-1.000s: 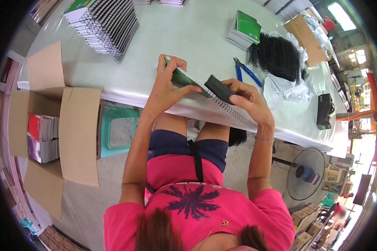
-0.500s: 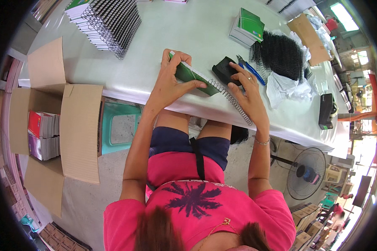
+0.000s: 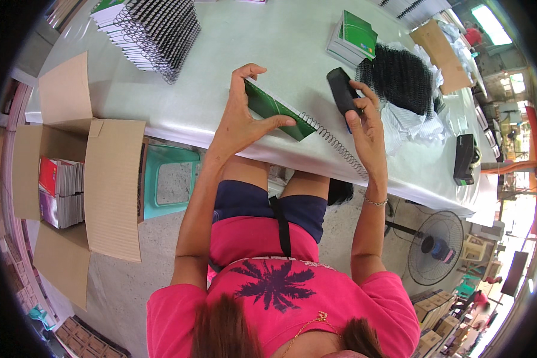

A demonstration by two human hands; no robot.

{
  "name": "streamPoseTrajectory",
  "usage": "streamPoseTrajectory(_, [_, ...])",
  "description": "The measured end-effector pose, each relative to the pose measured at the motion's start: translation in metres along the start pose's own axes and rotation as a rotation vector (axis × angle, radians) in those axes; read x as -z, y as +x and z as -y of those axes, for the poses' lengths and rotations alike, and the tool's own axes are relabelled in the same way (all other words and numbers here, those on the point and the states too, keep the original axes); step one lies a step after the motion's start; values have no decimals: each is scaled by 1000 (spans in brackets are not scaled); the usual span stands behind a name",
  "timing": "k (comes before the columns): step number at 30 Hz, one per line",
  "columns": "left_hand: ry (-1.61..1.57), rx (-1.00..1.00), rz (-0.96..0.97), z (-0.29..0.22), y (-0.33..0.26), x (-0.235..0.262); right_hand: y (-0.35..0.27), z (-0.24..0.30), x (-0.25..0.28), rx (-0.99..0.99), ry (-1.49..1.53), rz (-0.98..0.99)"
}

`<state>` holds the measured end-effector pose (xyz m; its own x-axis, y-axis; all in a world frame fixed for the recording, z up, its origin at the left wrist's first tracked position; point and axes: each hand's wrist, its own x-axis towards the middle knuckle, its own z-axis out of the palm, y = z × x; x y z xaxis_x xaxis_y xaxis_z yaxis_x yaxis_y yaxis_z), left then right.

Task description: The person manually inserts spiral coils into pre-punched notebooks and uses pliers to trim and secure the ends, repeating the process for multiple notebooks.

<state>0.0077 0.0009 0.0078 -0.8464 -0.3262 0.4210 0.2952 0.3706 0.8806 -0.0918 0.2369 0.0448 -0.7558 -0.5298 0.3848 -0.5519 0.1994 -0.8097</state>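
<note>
At the far left, beside the surface (image 3: 215, 36), an open cardboard box (image 3: 114, 197) spreads its flaps, with red and purple booklets (image 3: 56, 190) packed inside. Past it, on the far left part of the surface, you have a tall stack of spiral-bound notebooks (image 3: 152, 36), their dark coils facing right. Below the surface's near edge, just right of the box, is a teal plastic stool (image 3: 152, 188).

Toward the middle, your left hand (image 3: 238, 116) grips a green-covered notebook (image 3: 274, 113) near the front edge of the surface, thumb along the cover and fingers around its far side. The notebook is tilted, its bound edge slanting down toward your right. From its right end a loose spiral coil (image 3: 340, 148) trails toward your right wrist; how far it is threaded, you cannot tell.

Right of that, your right hand (image 3: 364, 116) holds a black block (image 3: 342, 89) between thumb and fingers, above the surface and apart from the notebook. Beyond that hand sit a stack of green notebooks (image 3: 359, 36), a heap of black coils (image 3: 400, 80) touching crumpled white wrapping (image 3: 409, 128), and a flat piece of cardboard (image 3: 441, 56). Farthest right on the surface, near its edge, stands a black device (image 3: 463, 161); below it, off the surface, is a fan (image 3: 438, 262).
</note>
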Motion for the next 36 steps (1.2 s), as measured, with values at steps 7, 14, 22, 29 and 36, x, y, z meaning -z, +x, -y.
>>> streamPoseTrajectory(7, [-105,106,-13,-2,-2,-2,2,9,0,-18,200,36])
streamPoseTrajectory(14, [-79,141,16,0,1,2,-5,2,7,-113,578,164])
streamPoseTrajectory(22, [-155,196,10,-3,-3,4,4,27,1,-301,214,248])
streamPoseTrajectory(29, [-329,306,39,-8,0,4,9,29,5,-264,162,347])
streamPoseTrajectory(36, [-95,60,15,-1,4,3,-3,4,14,-304,733,361])
